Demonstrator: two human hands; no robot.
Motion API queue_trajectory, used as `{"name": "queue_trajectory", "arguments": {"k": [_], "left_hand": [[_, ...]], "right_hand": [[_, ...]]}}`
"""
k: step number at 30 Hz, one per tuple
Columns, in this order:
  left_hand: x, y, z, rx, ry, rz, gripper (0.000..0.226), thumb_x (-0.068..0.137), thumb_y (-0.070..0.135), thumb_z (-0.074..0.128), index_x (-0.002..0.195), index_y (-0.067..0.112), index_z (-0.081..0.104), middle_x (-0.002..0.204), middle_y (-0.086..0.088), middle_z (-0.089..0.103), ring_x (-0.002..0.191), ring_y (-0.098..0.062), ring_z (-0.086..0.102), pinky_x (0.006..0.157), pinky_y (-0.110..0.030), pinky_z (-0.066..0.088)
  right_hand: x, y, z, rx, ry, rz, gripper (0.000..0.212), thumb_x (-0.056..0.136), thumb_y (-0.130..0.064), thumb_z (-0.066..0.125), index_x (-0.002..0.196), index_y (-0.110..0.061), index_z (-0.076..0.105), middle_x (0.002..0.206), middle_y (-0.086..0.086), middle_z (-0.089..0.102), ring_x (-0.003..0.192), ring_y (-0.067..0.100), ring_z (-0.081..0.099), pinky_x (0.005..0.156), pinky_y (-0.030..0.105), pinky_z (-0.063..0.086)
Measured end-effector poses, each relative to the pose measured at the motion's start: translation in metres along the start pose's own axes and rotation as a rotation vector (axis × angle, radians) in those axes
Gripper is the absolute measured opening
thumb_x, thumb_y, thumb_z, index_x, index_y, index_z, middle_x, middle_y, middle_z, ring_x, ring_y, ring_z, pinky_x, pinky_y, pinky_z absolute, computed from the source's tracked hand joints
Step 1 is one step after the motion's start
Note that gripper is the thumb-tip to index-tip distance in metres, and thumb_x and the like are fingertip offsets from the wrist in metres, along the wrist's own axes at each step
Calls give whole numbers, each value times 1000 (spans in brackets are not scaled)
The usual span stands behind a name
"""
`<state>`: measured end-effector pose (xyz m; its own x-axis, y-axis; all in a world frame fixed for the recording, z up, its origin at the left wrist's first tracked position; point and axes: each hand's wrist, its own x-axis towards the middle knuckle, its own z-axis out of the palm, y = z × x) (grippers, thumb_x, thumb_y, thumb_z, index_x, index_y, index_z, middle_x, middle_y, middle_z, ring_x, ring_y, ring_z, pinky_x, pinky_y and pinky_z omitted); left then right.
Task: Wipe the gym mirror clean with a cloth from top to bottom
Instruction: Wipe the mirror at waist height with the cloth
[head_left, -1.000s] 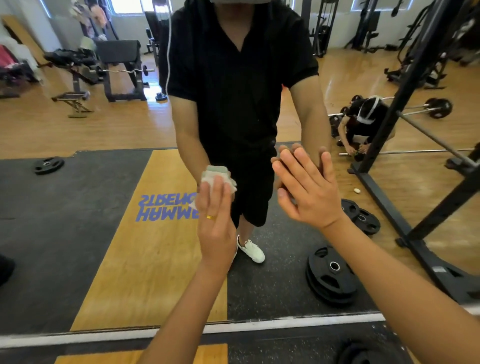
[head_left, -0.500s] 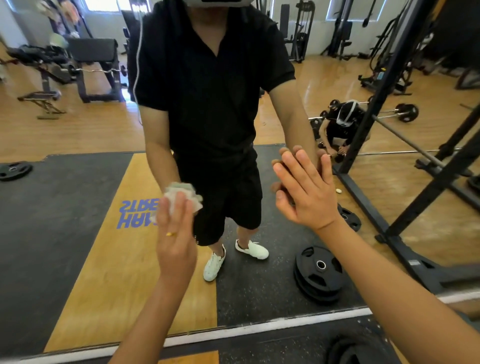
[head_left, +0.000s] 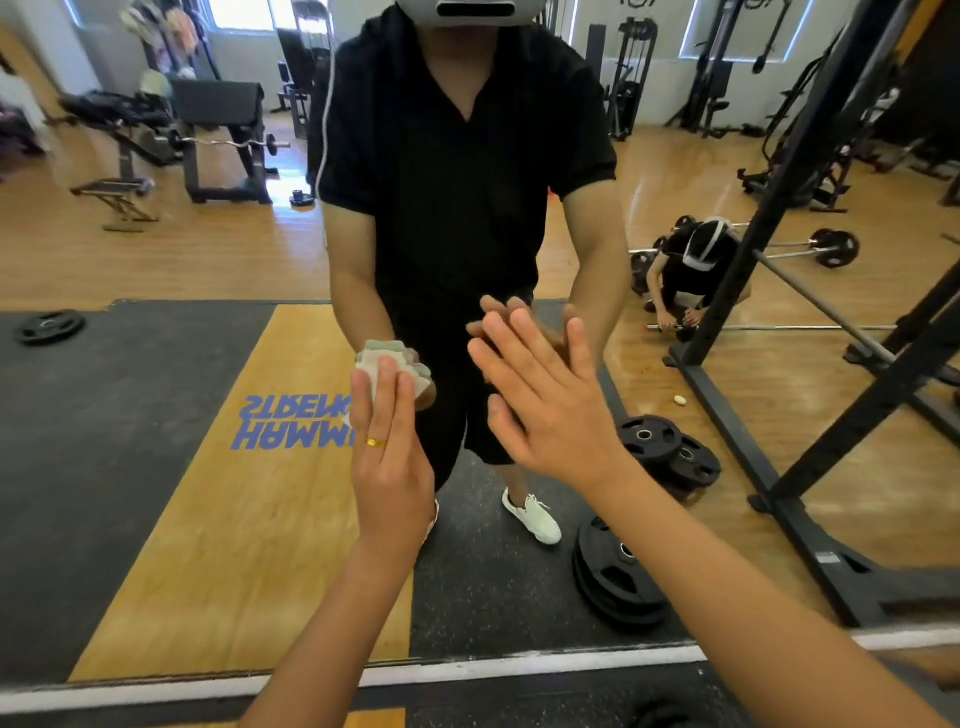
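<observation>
- The mirror (head_left: 171, 519) fills nearly the whole view; its bottom edge runs as a pale strip across the foot of the frame, and no other edge can be seen.
- The left forearm rises from the lower middle, angled up and slightly right, wrist straight.
- The left hand (head_left: 390, 467) has its back to the camera and its fingers extended side by side, pointing up. They lie flat over the cloth and press it to the glass, not curled round it. The thumb is hidden. A gold ring (head_left: 377, 442) sits on 1 finger.
- The cloth (head_left: 387, 357), a pale bunched wad, shows above and beside the fingertips. It lies against the mirror, well above the bottom edge and about midway across the part in view.
- The right hand (head_left: 553, 415), just beside the left, is spread and relaxed, gripping nothing. Its palm faces the glass and its fingers fan up and left, the tips meeting their own reflection. The right forearm runs in from the lower right corner.
- Reflected black weight plates (head_left: 615, 584) lie further right, near the bottom edge.
</observation>
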<state>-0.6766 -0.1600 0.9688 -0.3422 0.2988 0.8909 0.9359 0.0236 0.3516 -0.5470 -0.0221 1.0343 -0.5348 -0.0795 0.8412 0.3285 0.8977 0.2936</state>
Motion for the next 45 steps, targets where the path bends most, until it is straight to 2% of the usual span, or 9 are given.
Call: {"name": "queue_trajectory", "arguments": {"k": [5,12,17,23,29,33,36,40,45], "left_hand": [[-1,30,16,25,-13,-56,47,106,-7,41,152,-3,35,162,-10,32,154,-40,21,110,-62,43],[-3,74,56,36,85,-125,47,107,-3,36,154,-3,34,165,-3,26,157,-30,14,117,-54,38],[-5,104,86,4,188,-259,57,102,-10,40,157,-1,30,166,-8,26,157,-35,17,117,-59,37],[-17,124,112,18,91,-79,50,110,0,33,159,10,28,171,10,16,157,-31,17,122,-52,33],[3,88,85,116,223,-140,43,107,-6,27,146,-6,46,159,-7,38,154,-34,21,121,-43,36],[17,97,88,116,318,-167,57,96,-21,34,149,-1,41,156,-7,41,155,-25,21,121,-41,35],[18,113,102,101,188,31,50,99,-21,38,145,-4,42,154,-10,43,155,-27,24,116,-53,41],[35,115,97,129,144,165,39,104,-15,40,141,-5,46,150,-15,45,156,-24,22,118,-49,40],[119,138,76,81,264,173,34,105,-12,42,135,-10,58,145,-28,53,142,-47,40,112,-55,45]], "right_hand": [[-40,40,-33,53,-4,79,62,98,-20,56,156,-13,37,164,9,30,158,22,13,127,55,2],[-81,144,-54,-125,-89,-188,62,100,-23,52,160,-15,35,168,6,27,156,21,23,126,55,2],[-82,154,-41,-166,45,-256,57,95,-28,60,150,-13,53,158,8,44,150,21,37,126,55,10],[-84,155,-41,-137,54,-270,59,97,-28,58,153,-12,49,160,7,43,149,22,39,125,55,13],[-86,157,-41,-147,47,-284,59,98,-27,57,154,-12,47,161,8,40,151,23,35,126,54,10],[-87,158,-37,-173,81,-290,61,96,-27,58,153,-12,48,160,8,42,150,23,36,128,54,9],[-86,158,-36,-176,105,-289,61,93,-26,61,152,-12,51,158,8,46,148,23,39,128,54,10],[-86,158,-35,-179,109,-288,64,91,-26,63,152,-12,51,158,8,46,147,22,40,128,53,10],[-84,157,-38,-160,109,-281,63,91,-25,63,151,-13,51,157,7,46,147,21,40,127,53,12]]}}
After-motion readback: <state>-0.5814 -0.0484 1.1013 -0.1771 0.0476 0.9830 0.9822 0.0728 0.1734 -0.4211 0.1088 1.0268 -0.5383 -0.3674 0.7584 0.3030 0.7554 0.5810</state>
